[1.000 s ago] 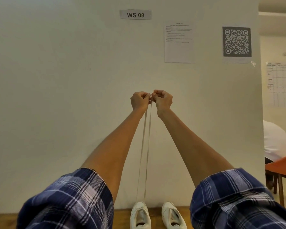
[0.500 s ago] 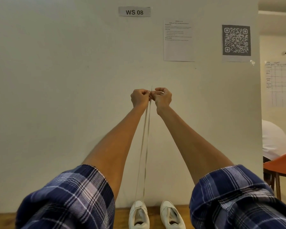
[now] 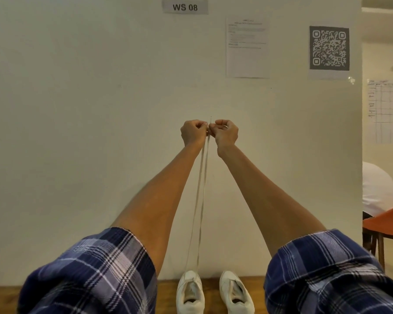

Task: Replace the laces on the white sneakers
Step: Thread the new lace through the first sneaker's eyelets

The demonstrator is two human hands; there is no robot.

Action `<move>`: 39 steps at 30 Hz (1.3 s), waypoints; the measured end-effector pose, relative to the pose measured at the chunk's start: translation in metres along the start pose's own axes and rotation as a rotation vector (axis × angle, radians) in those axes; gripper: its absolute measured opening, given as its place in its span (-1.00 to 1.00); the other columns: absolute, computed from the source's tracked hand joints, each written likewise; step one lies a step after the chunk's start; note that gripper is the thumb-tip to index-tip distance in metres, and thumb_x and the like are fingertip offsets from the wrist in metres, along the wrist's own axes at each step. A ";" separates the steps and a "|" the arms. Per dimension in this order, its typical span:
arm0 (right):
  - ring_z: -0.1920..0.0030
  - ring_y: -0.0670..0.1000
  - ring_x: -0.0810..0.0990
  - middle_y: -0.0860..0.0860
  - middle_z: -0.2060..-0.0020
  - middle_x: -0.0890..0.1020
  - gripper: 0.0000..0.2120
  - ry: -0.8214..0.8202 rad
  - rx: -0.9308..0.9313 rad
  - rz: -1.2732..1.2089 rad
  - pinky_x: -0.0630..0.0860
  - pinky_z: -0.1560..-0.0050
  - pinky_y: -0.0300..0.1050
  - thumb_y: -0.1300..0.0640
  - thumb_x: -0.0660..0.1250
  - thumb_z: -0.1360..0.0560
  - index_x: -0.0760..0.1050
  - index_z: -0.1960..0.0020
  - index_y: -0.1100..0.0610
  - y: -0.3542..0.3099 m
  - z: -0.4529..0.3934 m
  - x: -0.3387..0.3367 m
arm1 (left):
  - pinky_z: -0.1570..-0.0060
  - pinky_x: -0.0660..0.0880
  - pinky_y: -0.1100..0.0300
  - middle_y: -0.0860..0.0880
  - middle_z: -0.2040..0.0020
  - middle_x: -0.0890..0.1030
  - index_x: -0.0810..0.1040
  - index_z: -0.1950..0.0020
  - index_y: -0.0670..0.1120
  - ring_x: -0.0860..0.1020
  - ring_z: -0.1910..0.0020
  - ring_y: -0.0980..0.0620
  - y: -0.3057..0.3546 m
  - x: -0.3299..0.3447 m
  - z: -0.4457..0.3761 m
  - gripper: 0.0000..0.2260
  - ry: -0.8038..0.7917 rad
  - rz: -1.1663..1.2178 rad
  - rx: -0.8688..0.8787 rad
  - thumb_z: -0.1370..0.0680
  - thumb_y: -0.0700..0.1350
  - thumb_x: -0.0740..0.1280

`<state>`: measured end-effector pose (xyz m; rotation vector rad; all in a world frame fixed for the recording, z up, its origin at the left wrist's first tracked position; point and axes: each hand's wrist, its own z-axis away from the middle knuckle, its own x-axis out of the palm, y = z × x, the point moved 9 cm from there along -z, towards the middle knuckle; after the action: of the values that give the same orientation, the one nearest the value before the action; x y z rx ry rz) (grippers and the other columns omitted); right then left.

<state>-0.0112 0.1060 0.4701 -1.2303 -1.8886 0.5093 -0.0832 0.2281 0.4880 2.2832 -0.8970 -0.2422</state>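
Two white sneakers stand side by side on the wooden table, toes to the wall: the left sneaker (image 3: 190, 291) and the right sneaker (image 3: 236, 292). A pale lace (image 3: 200, 200) runs up in two taut strands from the left sneaker to my raised hands. My left hand (image 3: 193, 132) and my right hand (image 3: 226, 132) are held high in front of the wall, fists nearly touching. Each pinches an end of the lace, and the tips stick up between them.
A white wall (image 3: 77, 132) stands right behind the table (image 3: 166, 295), with a "WS 08" label (image 3: 185, 7), a paper sheet (image 3: 247, 46) and a QR code (image 3: 329, 48). At the right, an orange chair (image 3: 388, 223) and a person in white (image 3: 377, 189).
Both hands have stayed raised together with the lace ends; they shifted only slightly, and the view dipped a little.
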 end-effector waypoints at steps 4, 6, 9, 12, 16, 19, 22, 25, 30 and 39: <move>0.37 -0.07 0.51 0.01 0.34 0.54 -0.85 0.048 0.031 0.075 0.50 0.31 -0.27 0.37 0.32 -0.47 0.45 0.14 0.15 0.028 0.003 -0.019 | 0.29 0.56 0.15 -0.14 0.26 0.62 0.57 0.16 -0.22 0.55 0.43 0.00 -0.021 -0.025 -0.002 -0.83 0.151 0.044 -0.041 -0.56 -0.25 0.23; 0.39 -0.04 0.50 0.02 0.35 0.52 -0.78 0.080 0.058 0.087 0.50 0.32 -0.20 0.41 0.27 -0.48 0.42 0.21 0.12 0.047 0.004 -0.036 | 0.17 0.54 0.12 -0.15 0.18 0.65 0.57 0.09 -0.22 0.60 0.28 -0.10 -0.035 -0.049 -0.006 -0.83 0.255 -0.044 -0.037 -0.58 -0.21 0.20; 0.47 -0.02 0.48 0.02 0.34 0.48 -0.69 0.123 0.103 0.112 0.50 0.43 -0.27 0.45 0.15 -0.51 0.40 0.27 0.10 0.085 0.010 -0.062 | 0.14 0.42 0.13 -0.15 0.02 0.64 0.52 -0.08 -0.20 0.58 0.02 -0.13 -0.057 -0.075 -0.001 -0.80 0.311 -0.269 -0.032 -0.62 -0.17 0.14; 0.49 -0.04 0.44 0.07 0.36 0.52 -0.63 0.102 0.204 0.261 0.38 0.55 -0.30 0.47 0.08 -0.48 0.46 0.33 0.11 0.155 0.026 -0.080 | 0.18 0.36 0.11 -0.17 -0.03 0.62 0.40 -0.22 -0.14 0.57 0.02 -0.16 -0.098 -0.074 0.017 -0.80 0.241 -0.489 -0.009 -0.63 -0.18 0.10; 0.48 -0.04 0.42 0.07 0.43 0.51 -0.71 -0.046 0.472 0.469 0.34 0.57 -0.33 0.41 0.16 -0.49 0.55 0.28 0.19 0.284 0.076 -0.100 | 0.05 0.43 0.06 -0.17 -0.07 0.60 0.53 -0.13 -0.10 0.55 -0.08 -0.18 -0.209 -0.047 0.065 -0.75 -0.049 -0.717 -0.152 -0.57 -0.26 0.12; 0.46 -0.02 0.44 0.07 0.43 0.50 -0.87 -0.165 0.663 0.629 0.41 0.44 -0.22 0.34 0.27 -0.47 0.59 0.19 0.31 0.370 0.131 -0.121 | -0.04 0.50 0.06 -0.17 -0.11 0.61 0.61 -0.09 -0.18 0.57 -0.12 -0.17 -0.311 -0.027 0.128 -0.77 -0.322 -0.848 -0.436 -0.57 -0.23 0.19; 0.44 -0.01 0.41 0.05 0.47 0.42 -0.73 -0.330 0.739 0.811 0.37 0.34 -0.12 0.23 0.34 -0.44 0.41 0.42 0.19 0.427 0.174 -0.132 | -0.03 0.51 0.12 -0.16 -0.13 0.61 0.57 -0.13 -0.24 0.58 -0.12 -0.13 -0.392 -0.017 0.195 -0.77 -0.537 -0.870 -0.688 -0.54 -0.16 0.28; 0.24 0.05 0.55 0.09 0.31 0.55 -0.74 -0.444 0.790 0.921 0.46 0.22 -0.14 0.04 0.40 -0.43 0.48 0.29 0.20 0.465 0.203 -0.139 | -0.03 0.49 0.15 -0.16 -0.19 0.57 0.49 -0.22 -0.24 0.55 -0.16 -0.12 -0.448 -0.010 0.249 -0.63 -0.644 -0.800 -0.842 -0.51 -0.03 0.36; 0.09 0.02 0.56 0.08 0.15 0.53 -0.53 -0.476 0.785 0.991 0.46 0.11 -0.22 -0.11 0.39 -0.44 0.53 -0.10 0.28 0.489 0.211 -0.143 | -0.03 0.54 0.10 -0.18 -0.14 0.60 0.52 -0.22 -0.22 0.59 -0.08 -0.12 -0.488 -0.003 0.287 -0.57 -0.589 -0.643 -0.983 -0.47 0.04 0.39; 0.29 0.01 0.47 0.06 0.34 0.50 -0.67 -0.451 0.721 0.955 0.37 0.35 -0.26 -0.07 0.44 -0.34 0.50 0.18 0.21 0.479 0.216 -0.143 | 0.12 0.49 0.12 -0.16 -0.08 0.62 0.56 -0.14 -0.23 0.60 -0.03 -0.13 -0.482 -0.013 0.302 -0.60 -0.460 -0.605 -1.027 -0.46 0.04 0.40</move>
<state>0.1154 0.2106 -0.0488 -1.4936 -1.0940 1.9037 0.0493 0.3433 -0.0532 1.4447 -0.1301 -1.2136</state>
